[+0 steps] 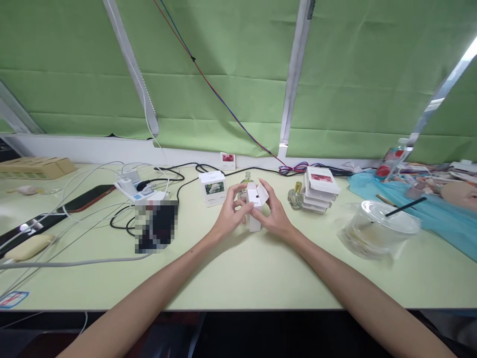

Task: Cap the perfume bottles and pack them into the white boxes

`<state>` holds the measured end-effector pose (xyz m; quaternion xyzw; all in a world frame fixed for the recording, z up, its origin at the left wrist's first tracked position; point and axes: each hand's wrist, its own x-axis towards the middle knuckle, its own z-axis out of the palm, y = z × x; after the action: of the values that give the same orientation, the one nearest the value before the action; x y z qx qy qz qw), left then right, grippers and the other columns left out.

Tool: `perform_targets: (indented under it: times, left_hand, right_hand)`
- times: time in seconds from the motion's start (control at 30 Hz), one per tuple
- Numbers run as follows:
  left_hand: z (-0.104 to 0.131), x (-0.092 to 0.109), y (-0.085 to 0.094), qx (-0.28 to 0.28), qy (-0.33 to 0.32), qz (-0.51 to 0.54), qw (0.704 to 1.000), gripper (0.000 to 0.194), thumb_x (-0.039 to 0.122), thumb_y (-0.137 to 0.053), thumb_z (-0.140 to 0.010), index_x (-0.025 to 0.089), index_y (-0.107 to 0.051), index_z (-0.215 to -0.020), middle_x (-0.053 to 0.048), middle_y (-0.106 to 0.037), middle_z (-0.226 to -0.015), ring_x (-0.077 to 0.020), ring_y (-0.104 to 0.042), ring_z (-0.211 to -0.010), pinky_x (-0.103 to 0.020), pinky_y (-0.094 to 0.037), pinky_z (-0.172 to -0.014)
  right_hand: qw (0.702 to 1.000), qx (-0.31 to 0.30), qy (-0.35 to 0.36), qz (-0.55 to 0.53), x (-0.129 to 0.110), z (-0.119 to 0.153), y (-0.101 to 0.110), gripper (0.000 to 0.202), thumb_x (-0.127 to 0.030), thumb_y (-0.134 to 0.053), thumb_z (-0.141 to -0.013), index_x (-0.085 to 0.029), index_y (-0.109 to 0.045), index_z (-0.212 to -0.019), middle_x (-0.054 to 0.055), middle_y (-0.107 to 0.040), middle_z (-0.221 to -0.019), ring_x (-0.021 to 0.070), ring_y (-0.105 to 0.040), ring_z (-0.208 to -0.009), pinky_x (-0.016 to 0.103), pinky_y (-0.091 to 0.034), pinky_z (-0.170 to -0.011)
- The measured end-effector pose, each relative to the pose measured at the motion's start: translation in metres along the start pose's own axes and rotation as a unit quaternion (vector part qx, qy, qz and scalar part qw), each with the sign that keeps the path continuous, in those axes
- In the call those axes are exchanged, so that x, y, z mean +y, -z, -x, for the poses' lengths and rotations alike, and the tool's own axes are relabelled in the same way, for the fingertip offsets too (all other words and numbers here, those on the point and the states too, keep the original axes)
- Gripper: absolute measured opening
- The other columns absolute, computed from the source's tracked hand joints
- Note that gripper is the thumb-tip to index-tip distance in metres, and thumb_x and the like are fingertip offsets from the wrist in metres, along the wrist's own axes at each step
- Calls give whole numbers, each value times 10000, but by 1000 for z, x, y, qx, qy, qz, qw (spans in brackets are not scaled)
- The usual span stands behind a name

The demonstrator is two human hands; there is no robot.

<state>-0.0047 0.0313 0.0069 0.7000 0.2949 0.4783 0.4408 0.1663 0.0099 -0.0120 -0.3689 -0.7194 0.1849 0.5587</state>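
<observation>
Both hands hold a small white box (255,223) upright over the middle of the table, its top flaps raised. My left hand (231,211) has its fingers round the box's left side, and my right hand (275,211) grips the right side near a flap. Both thumbs meet at the box's front. Just behind my left fingers stands a glass bottle (248,176), partly hidden. To the left is a white box with a flower picture (213,189). A glass bottle with a gold top (295,198) stands to the right, beside a stack of white boxes (320,191).
A plastic cup with a black straw (385,221) sits in a bag at right, before blue cloth (428,211). Cables, a power strip (139,191) and phones cover the left. A small white box (227,160) leans at the back wall.
</observation>
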Motion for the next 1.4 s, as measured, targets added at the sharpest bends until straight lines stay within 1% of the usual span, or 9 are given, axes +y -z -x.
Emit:
perform_targets:
  times: [0.23,0.33,0.4,0.5,0.6,0.67,1.03,1.2,1.4]
  left_hand:
    - [0,4,1,-14,30,21,999,574,446,-670,-871,269,-479,-1383,-140,-429,-1539,-132,-631,-771,-241,-512,-488]
    - [1,8,-1,-11,46,26,999,585,453,-684,-862,259,-493,-1379,-126,-486,-1486,-132,-617,-763,-234,-497,-497]
    - [3,11,-2,-8,54,30,998,576,458,-692,-856,242,-507,-1357,-119,-559,-1383,-134,-604,-748,-235,-487,-505]
    - [3,14,-2,-9,62,34,997,562,468,-701,-849,227,-518,-1321,-83,-642,-1133,-134,-577,-699,-241,-480,-513]
    - [3,12,-2,-15,67,31,997,553,474,-700,-851,229,-513,-1310,-36,-639,-938,-130,-555,-649,-243,-479,-523]
    - [2,11,-2,-18,65,27,997,549,478,-694,-854,229,-512,-1308,-23,-632,-894,-126,-547,-625,-244,-478,-521]
    - [3,13,-3,-11,63,-30,998,515,464,-637,-886,211,-514,-1318,-10,-621,-810,-128,-548,-575,-250,-489,-516]
    - [3,9,-2,-13,46,-57,997,514,471,-609,-907,219,-506,-1343,-45,-652,-918,-141,-585,-629,-249,-494,-521]
    - [2,5,-2,-9,25,-106,994,519,476,-573,-936,216,-500,-1378,-80,-685,-1016,-174,-642,-767,-288,-536,-660]
  right_hand:
    - [999,-8,18,26,-1,0,0,893,-450,-719,-871,-266,-239,-1601,135,-463,-1548,299,-491,-1395,510,-409,-1164]
    - [999,-11,21,27,-1,0,0,917,-472,-719,-869,-261,-220,-1609,143,-451,-1557,302,-505,-1383,514,-418,-1161]
    - [999,-14,29,28,-1,0,0,919,-480,-713,-874,-256,-213,-1612,148,-425,-1576,302,-497,-1394,505,-424,-1163]
    - [998,-15,42,39,0,0,-1,913,-475,-708,-880,-254,-207,-1611,153,-405,-1586,305,-465,-1423,503,-415,-1177]
    - [997,-7,47,54,0,0,-1,892,-448,-717,-874,-251,-229,-1594,159,-423,-1562,310,-482,-1401,514,-433,-1161]
    - [997,1,55,63,1,0,-1,875,-427,-723,-866,-246,-249,-1579,164,-421,-1550,313,-490,-1384,520,-448,-1144]
    - [993,0,91,81,4,-1,-3,821,-376,-716,-869,-240,-267,-1543,169,-431,-1510,301,-494,-1361,518,-476,-1121]
    - [991,-14,102,87,6,-2,-3,773,-357,-706,-874,-267,-302,-1527,155,-426,-1510,308,-435,-1419,541,-447,-1151]
    - [989,-25,108,98,5,-2,-3,749,-317,-688,-878,-289,-319,-1529,143,-409,-1524,301,-395,-1457,550,-410,-1187]
